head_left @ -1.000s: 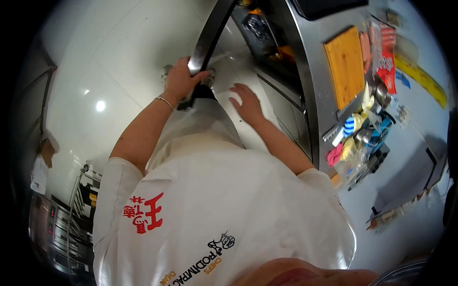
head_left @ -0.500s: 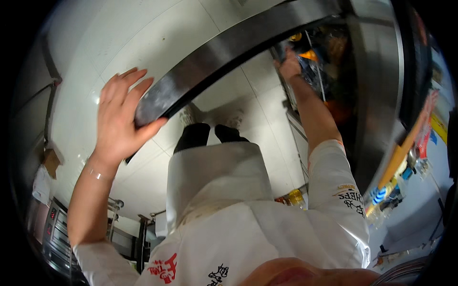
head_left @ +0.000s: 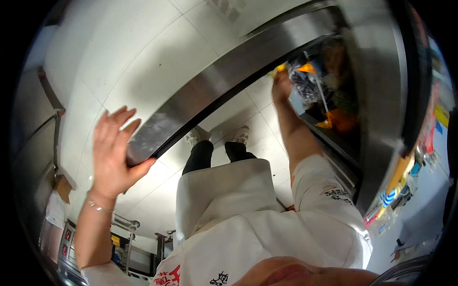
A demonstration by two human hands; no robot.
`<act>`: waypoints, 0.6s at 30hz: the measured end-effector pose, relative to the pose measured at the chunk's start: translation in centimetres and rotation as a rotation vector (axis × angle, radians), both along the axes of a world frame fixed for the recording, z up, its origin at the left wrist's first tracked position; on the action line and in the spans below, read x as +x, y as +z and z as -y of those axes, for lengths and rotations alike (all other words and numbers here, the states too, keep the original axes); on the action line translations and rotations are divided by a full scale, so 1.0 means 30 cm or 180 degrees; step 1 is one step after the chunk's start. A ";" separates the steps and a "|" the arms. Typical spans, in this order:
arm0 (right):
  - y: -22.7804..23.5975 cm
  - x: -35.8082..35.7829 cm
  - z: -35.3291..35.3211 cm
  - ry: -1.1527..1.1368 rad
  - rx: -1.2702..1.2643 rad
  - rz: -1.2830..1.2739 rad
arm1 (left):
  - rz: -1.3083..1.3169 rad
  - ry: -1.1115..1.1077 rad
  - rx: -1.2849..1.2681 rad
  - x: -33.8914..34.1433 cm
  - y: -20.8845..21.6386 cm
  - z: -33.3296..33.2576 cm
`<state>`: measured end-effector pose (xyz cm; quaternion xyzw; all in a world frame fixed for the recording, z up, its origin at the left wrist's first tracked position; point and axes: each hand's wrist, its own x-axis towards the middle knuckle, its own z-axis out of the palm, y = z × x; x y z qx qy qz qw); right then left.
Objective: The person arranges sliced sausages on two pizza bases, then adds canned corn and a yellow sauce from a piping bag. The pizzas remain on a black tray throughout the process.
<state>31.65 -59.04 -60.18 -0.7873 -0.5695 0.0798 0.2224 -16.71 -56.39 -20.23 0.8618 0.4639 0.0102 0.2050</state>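
A stainless steel door (head_left: 205,90) stands swung open in front of me, with a dark seal along its inner edge. My left hand (head_left: 113,152) is at its free end, fingers stretched out and thumb against the inner edge. My right hand (head_left: 281,86) is at the mouth of a dark cabinet, beside a grey surface. Right at its fingertips is something yellow (head_left: 280,69); blur hides whether the fingers hold it. Inside the cabinet lie crumpled clear plastic (head_left: 307,88), an orange piece (head_left: 307,67) and an orange-brown bundle (head_left: 342,120).
A steel cabinet frame (head_left: 377,95) rises at the right. Beyond it are colourful packets (head_left: 389,198) and a yellow item (head_left: 441,115). Pale floor tiles (head_left: 148,62) lie below. A metal rack (head_left: 125,229) and a small brown box (head_left: 62,188) stand at the left.
My right hand has drawn back from deeper in the cabinet, and a yellow thing now shows at its fingertips. The door and my left hand appear slightly lower and further left.
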 end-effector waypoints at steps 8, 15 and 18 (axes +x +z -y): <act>1.208 -0.217 0.678 0.0221 -0.1266 -0.1714 | 0.0728 0.0794 -0.0108 0.218 -0.042 0.384; 2.111 -0.248 0.617 0.1148 -0.0170 -0.0804 | 0.2653 0.0352 -0.0803 0.504 0.211 0.488; 2.305 -0.331 0.551 0.1351 0.0172 -0.0438 | 0.2374 -0.0800 -0.0324 0.494 0.617 0.314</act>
